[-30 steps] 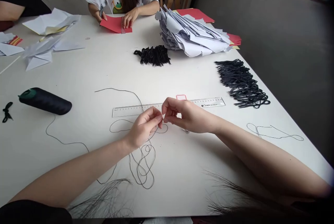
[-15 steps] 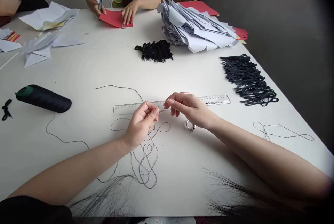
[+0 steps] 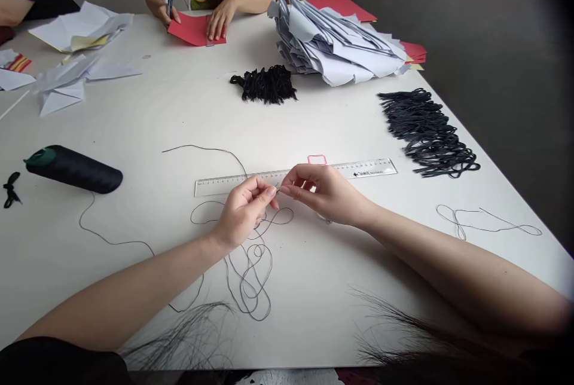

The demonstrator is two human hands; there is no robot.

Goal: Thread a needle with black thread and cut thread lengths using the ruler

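Note:
My left hand (image 3: 244, 208) is closed in a pinch on a thin dark cord (image 3: 251, 271) that loops over the white table (image 3: 147, 116) below it. My right hand (image 3: 325, 193) meets it fingertip to fingertip, fingers pinched at the same cord end. Both hands hover just in front of a clear ruler (image 3: 359, 170). The cord runs left across the table to a black spool (image 3: 74, 170) lying on its side.
A pile of dark cord loops (image 3: 426, 134) lies at the right, a black bundle (image 3: 266, 85) farther back, a big stack of white paper (image 3: 336, 44) behind. A loose cord piece (image 3: 488, 223) lies near the right edge. Another person's hands (image 3: 215, 17) rest on red paper (image 3: 192, 31).
My right hand has closed back in on the left hand's fingertips after briefly parting. The small ring seen under it is now covered.

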